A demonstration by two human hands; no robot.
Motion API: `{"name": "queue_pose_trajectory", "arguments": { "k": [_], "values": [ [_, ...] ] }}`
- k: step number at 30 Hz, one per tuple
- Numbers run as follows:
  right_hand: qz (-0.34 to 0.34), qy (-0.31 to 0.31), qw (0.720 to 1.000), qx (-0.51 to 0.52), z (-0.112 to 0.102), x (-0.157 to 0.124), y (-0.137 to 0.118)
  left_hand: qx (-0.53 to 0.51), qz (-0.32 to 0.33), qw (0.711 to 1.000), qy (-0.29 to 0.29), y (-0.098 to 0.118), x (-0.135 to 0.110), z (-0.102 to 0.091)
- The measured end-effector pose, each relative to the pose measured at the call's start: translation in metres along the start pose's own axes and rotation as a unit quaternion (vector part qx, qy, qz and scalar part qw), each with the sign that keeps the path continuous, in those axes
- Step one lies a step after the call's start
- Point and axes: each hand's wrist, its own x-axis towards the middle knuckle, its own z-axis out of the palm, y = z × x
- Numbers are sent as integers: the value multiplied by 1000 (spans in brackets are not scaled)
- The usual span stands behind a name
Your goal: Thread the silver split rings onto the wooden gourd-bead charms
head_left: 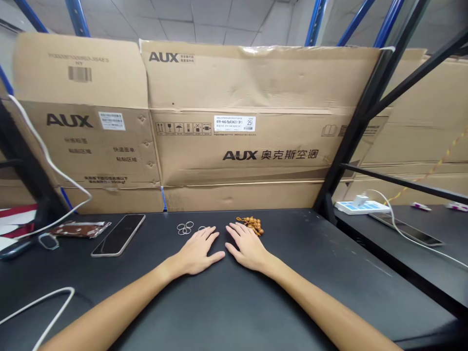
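Observation:
My left hand lies flat on the black tabletop, thumb pointing to the right and fingers stretched forward. Just beyond its fingers are several thin silver rings; one more ring peeks out past the fingertips, partly covered. My right hand rests palm down opposite, its thumb and fingers apart and nothing gripped. Behind its fingers sits a small heap of brown wooden beads on a cord, partly hidden by the hand. Whether the fingers touch the beads I cannot tell.
A smartphone lies to the left, near a brown packet. White cables run along the left side. Cardboard panels stand along the back edge. At right, past a black rack post, are a power strip and another phone.

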Motion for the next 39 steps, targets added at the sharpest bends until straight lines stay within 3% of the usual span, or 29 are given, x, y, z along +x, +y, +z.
{"name": "queue_pose_trajectory", "arguments": {
  "k": [4,7,10,18,22,27,34,36,39],
  "values": [
    [80,70,989,-100,-12,2,2,-3,20,999,45,3,-1,-3],
    [132,54,978,-151,-17,2,10,21,-31,995,91,2,1,1],
    [152,37,974,-163,-14,0,15,25,-77,992,101,-2,2,5],
    [106,53,990,-73,-7,1,8,-72,60,993,73,1,2,-1],
    [124,85,985,-80,-10,2,7,-72,67,993,66,3,1,-3],
    [147,48,982,-105,-7,2,12,-66,64,994,63,3,1,-3],
    [42,67,994,70,6,3,7,-73,61,994,59,4,2,-3],
    [13,80,984,158,7,3,3,-76,61,993,60,4,2,-3],
    [23,85,953,289,7,3,1,-80,66,993,60,4,2,-3]
  ]
}}
